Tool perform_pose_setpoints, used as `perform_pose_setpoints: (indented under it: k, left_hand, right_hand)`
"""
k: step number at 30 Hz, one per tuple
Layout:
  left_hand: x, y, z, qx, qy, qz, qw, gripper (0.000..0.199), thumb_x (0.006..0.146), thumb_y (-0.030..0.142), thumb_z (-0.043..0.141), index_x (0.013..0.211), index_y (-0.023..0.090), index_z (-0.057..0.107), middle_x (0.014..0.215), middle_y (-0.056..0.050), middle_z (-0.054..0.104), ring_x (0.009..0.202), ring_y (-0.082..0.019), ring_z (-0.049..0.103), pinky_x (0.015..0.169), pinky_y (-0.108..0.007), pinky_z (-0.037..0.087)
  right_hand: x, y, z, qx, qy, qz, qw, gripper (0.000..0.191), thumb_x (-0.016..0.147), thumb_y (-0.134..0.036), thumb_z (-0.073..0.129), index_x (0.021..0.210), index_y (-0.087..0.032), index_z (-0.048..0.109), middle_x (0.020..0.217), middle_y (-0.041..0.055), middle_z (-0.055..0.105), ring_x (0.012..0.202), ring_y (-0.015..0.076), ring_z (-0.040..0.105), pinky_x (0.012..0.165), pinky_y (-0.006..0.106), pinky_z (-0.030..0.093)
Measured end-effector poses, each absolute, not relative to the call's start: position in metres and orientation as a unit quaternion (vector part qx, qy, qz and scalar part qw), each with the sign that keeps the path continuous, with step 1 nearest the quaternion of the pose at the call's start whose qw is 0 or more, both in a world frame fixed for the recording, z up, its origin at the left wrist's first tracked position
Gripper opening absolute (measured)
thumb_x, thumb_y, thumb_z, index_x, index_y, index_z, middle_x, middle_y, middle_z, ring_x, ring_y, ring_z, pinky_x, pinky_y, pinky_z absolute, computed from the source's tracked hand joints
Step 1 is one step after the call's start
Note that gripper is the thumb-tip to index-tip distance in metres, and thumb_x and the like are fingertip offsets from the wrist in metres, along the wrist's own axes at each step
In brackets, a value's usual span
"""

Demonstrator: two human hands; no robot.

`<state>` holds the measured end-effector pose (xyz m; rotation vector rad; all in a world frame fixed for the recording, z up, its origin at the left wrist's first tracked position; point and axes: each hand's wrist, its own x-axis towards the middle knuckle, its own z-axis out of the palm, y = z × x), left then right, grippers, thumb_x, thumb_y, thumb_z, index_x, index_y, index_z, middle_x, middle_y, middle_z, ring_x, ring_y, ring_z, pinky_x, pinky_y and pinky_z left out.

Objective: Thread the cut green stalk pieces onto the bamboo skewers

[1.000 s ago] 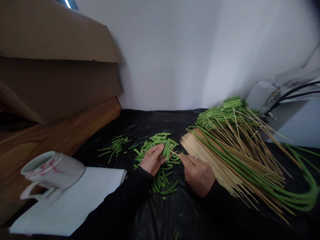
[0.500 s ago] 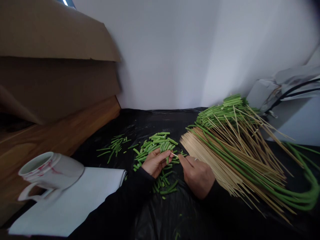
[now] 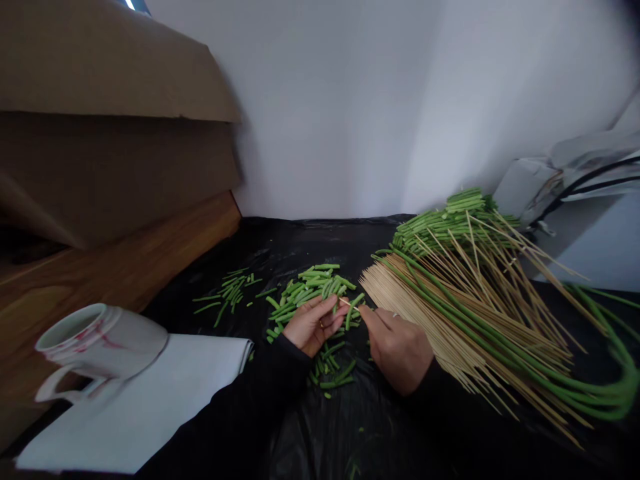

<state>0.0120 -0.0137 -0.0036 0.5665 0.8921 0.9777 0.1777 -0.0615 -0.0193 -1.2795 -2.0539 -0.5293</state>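
My right hand (image 3: 400, 343) is closed on a thin bamboo skewer (image 3: 346, 303), whose tip points left towards my other hand. A short garlic scape piece (image 3: 354, 303) sits across the skewer just in front of my right fingers. My left hand (image 3: 315, 323) pinches another cut green piece at the skewer's tip; the fingers partly hide it, and I cannot tell whether the tip has pierced it. Under and around both hands lies a loose pile of cut garlic scape pieces (image 3: 295, 297).
To the right, many bare bamboo skewers (image 3: 425, 320) lie under long uncut garlic scapes (image 3: 505, 357). Behind them is a stack of filled green skewers (image 3: 430, 230). A small scatter of pieces (image 3: 233, 290) lies left. A white mug (image 3: 107, 340) rests on folded white paper (image 3: 165, 393), near a cardboard box (image 3: 120, 160).
A garlic scape piece now shows on the skewer by my right fingers. My right hand has shifted slightly right, and my left fingers hold a piece at the skewer's tip.
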Motion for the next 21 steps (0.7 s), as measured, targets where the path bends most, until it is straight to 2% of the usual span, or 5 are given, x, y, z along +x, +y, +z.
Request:
perform_pose_setpoints:
  k: [5,14,18,21]
  left_hand:
    - [0.012,-0.013,-0.007,0.273,0.414,0.448,0.744,0.012,0.070,0.021,0.074,0.073,0.012,0.067,0.083,-0.005,0.070,0.067,-0.010,0.066,0.064,-0.018,0.053]
    - [0.023,-0.021,-0.008,0.281,0.404,0.455,0.743,0.022,0.059,0.020,0.082,0.071,0.012,0.065,0.069,-0.002,0.068,0.067,-0.010,0.065,0.070,-0.020,0.053]
    - [0.017,-0.018,-0.005,0.269,0.401,0.452,0.750,0.021,0.066,0.022,0.077,0.082,0.013,0.068,0.076,-0.003,0.070,0.067,-0.011,0.066,0.066,-0.021,0.054]
    - [0.012,-0.014,-0.004,0.245,0.411,0.470,0.742,0.010,0.074,0.021,0.071,0.077,0.012,0.068,0.084,-0.006,0.072,0.066,-0.011,0.067,0.064,-0.021,0.055]
  right_hand:
    - [0.175,-0.063,-0.019,-0.486,-0.784,-0.215,0.320,0.027,0.085,-0.009,0.045,0.103,-0.010,0.064,0.066,0.0029,0.060,0.056,0.0132,0.051,0.052,0.029,0.028]
    - [0.170,-0.063,-0.017,-0.488,-0.789,-0.192,0.319,0.024,0.086,-0.012,0.048,0.104,-0.011,0.063,0.069,0.0031,0.061,0.059,0.0139,0.054,0.054,0.029,0.031]
    - [0.173,-0.061,-0.018,-0.488,-0.787,-0.192,0.324,0.025,0.085,-0.011,0.046,0.104,-0.011,0.063,0.069,0.0028,0.061,0.059,0.0146,0.054,0.054,0.029,0.031]
    - [0.174,-0.061,-0.020,-0.488,-0.787,-0.200,0.320,0.026,0.084,-0.010,0.047,0.105,-0.010,0.063,0.069,0.0028,0.061,0.058,0.0148,0.054,0.053,0.030,0.030]
